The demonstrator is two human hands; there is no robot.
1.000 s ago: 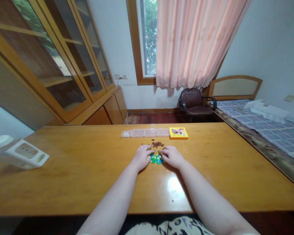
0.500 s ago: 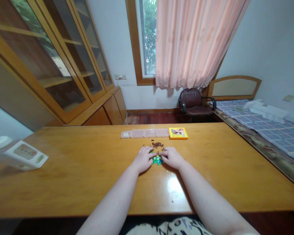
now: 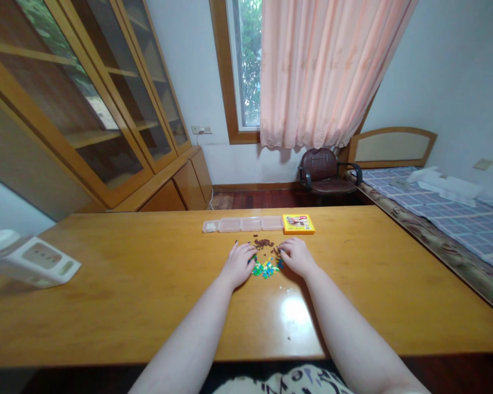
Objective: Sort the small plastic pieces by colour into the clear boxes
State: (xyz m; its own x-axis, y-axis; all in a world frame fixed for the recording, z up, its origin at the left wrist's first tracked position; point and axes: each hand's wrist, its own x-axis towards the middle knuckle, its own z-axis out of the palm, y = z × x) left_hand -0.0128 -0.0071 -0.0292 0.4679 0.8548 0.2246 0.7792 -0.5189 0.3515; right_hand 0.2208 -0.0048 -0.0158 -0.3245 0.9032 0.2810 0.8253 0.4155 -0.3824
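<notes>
My left hand (image 3: 239, 265) lies on the table with its fingers outstretched, along the left side of a small pile of green, blue, white and yellow building bricks (image 3: 265, 268). Across from it, my right hand (image 3: 298, 256) rests at the right side of the pile, fingers bent and apart, the fingertips close to a few blue and brown pieces. Just beyond the hands lies a loose heap of small brown bricks (image 3: 264, 243). Parts of both piles nearest the fingers are hidden. I see nothing held in either hand.
Behind the bricks stands a row of clear plastic trays (image 3: 250, 223), with a yellow box (image 3: 298, 224) at its right end. A white appliance (image 3: 36, 260) stands on the table's left. Beyond the wooden table (image 3: 148, 295) are a chair (image 3: 322, 169) and a bed (image 3: 439, 202).
My hands have moved apart, the right one outward to the right and the left slightly left. The coloured bricks between them are spread wider and show more.
</notes>
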